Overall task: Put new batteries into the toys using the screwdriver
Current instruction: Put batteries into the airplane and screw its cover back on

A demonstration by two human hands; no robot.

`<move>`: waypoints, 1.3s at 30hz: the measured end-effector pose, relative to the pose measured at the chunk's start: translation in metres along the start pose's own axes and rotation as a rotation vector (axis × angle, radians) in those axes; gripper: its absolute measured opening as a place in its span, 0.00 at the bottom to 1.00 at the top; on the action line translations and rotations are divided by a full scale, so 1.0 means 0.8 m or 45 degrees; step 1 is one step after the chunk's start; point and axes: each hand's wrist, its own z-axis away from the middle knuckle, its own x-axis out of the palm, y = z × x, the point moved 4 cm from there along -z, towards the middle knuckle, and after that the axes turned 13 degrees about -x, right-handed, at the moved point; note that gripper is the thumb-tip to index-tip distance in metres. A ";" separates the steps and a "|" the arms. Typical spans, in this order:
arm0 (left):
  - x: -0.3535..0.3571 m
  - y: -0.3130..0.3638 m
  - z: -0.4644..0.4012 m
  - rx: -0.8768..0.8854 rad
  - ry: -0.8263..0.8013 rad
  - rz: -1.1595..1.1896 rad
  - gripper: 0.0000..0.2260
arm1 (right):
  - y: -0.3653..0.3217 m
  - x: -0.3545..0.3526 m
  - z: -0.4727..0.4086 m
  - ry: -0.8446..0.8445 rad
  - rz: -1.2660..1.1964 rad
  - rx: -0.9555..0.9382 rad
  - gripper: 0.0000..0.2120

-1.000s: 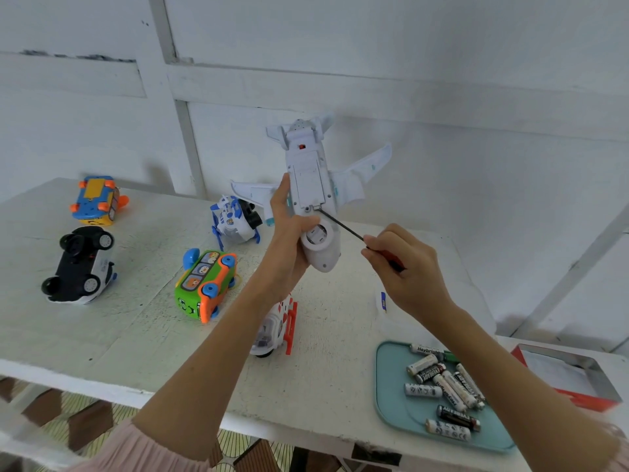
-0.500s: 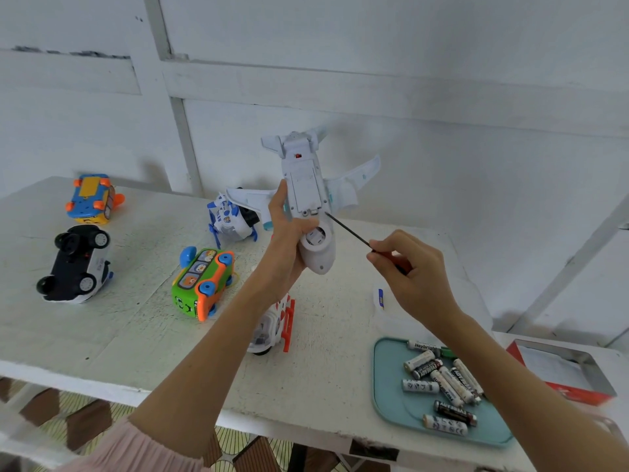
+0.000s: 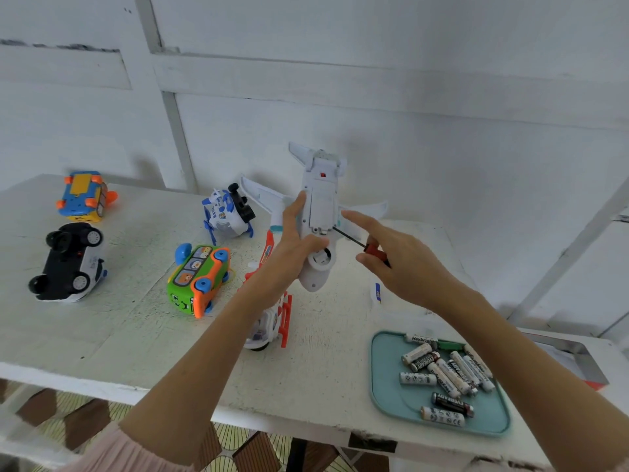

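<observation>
Above the tabletop's middle, the left hand [image 3: 289, 253] grips the toy airplane [image 3: 320, 219] belly-up; the right hand [image 3: 405, 264] pinches the screwdriver [image 3: 360, 243], index finger extended, tip seemingly at the battery cover's screw, which needs loosening next.

Bright, even daylight, soft and diffuse. Faint shadows under toys on the white counter [image 3: 102, 335] and behind the airplane on the wall. Wide-angle bending at edges; slight motion blur on both hands.
</observation>
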 end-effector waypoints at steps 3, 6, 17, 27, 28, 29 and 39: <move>0.002 -0.002 0.007 -0.029 -0.018 -0.147 0.33 | -0.003 0.011 -0.001 -0.172 -0.010 -0.030 0.29; 0.006 0.000 0.013 -0.047 -0.047 -0.292 0.32 | -0.002 0.020 0.002 -0.256 -0.068 -0.016 0.29; 0.022 0.001 0.024 -0.030 -0.131 -0.428 0.33 | 0.015 0.025 0.019 -0.319 -0.277 0.109 0.27; 0.025 -0.003 0.020 -0.008 -0.138 -0.487 0.33 | 0.015 0.014 0.023 -0.349 -0.306 0.138 0.26; 0.026 -0.003 0.020 -0.006 -0.143 -0.482 0.33 | 0.015 0.013 0.023 -0.349 -0.307 0.135 0.26; 0.026 -0.003 0.020 -0.011 -0.150 -0.470 0.33 | 0.015 0.013 0.023 -0.347 -0.307 0.135 0.26; 0.019 -0.002 0.016 -0.129 -0.231 -0.293 0.32 | 0.012 0.028 0.030 -0.154 -0.204 0.027 0.28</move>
